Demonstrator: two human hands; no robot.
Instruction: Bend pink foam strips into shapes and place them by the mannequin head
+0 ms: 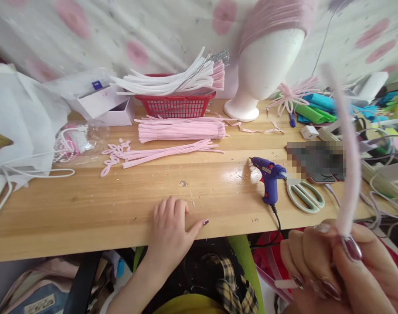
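Observation:
My left hand point(171, 224) rests on the front edge of the wooden table point(120, 196), fingers curled a little and thumb apart, holding nothing. Close to the camera at the lower right, my right hand point(329, 261) pinches a pale pink fuzzy stem point(349, 174) that rises upward and bends left at its top. Its lower end pokes out below the fingers. Loose pink stems point(169, 152) lie beside small looped pink pieces point(115, 152), behind a tied pink bundle's front side. That bundle point(182, 130) sits before the red basket.
A red basket point(177, 106) holds white and pink stems. A white foam head point(267, 65) stands behind a blue glue gun point(269, 179) and scissors point(305, 197). Cables and coloured materials crowd the right; plastic bags point(25, 117) and white boxes point(102, 104) are left.

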